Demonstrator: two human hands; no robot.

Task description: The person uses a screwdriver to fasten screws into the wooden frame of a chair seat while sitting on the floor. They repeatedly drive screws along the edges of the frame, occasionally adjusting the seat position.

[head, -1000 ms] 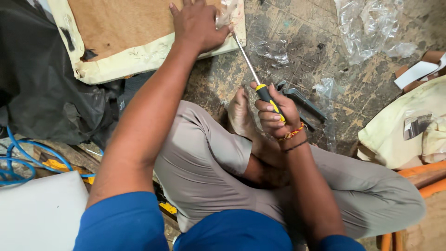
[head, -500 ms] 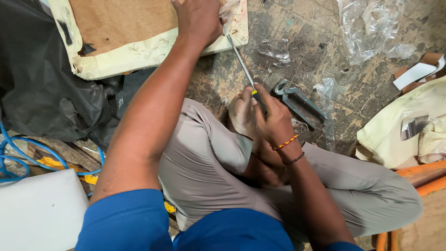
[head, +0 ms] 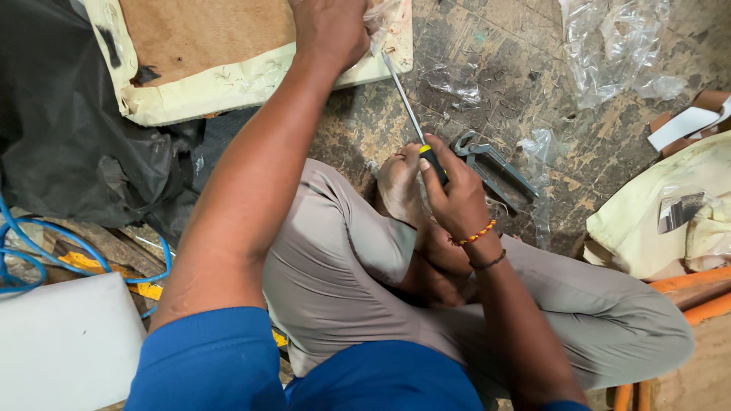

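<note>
Right hand [head: 454, 199] clenched around a screwdriver [head: 415, 125], its tip at the cushioned board's [head: 228, 72] near corner; left hand [head: 331, 30] presses flat on that board. Pliers [head: 491, 164] lie on the floor beside.

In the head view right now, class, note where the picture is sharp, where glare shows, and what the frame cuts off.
Head view: even, soft light with faint shadows; the screwdriver shaft and the right hand read sharp; glare whitens the crumpled clear plastic on the floor; the left hand on the cushion board is cut by the top edge; no obvious motion blur.
</note>
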